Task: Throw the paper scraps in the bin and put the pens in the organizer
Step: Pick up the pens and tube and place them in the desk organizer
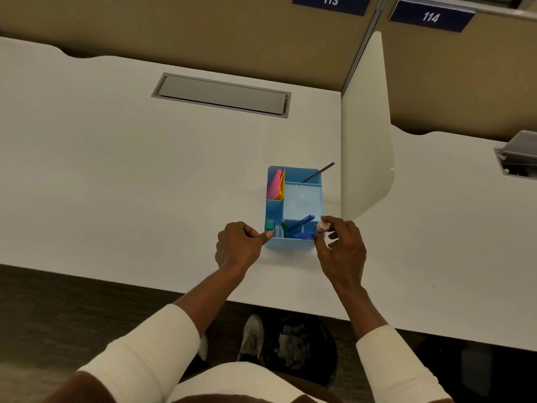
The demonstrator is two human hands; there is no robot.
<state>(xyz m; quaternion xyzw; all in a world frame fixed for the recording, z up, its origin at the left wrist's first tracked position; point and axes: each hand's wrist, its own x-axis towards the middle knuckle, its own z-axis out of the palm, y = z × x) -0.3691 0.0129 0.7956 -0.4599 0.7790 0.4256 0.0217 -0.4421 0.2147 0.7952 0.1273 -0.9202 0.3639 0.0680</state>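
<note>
A light blue organizer (302, 199) stands on the white desk (116, 175). Blue pens (302, 225) and a green pen (283, 226) lie in its front compartments, and a black pen (318, 173) leans out of the back one. My left hand (239, 245) is curled, its thumb pressed against the organizer's front left corner, beside a small green piece (269, 224). My right hand (340, 245) pinches a pen with a pinkish end (322, 227) at the front right corner. Under the desk edge sits a black bin (325, 344) with crumpled paper scraps (292, 344) inside.
Coloured sticky notes (276, 184) fill the organizer's back left slot. A white divider panel (366, 126) rises just right of the organizer. A grey cable hatch (222, 94) sits in the desk at the back. My shoe (252, 335) is next to the bin.
</note>
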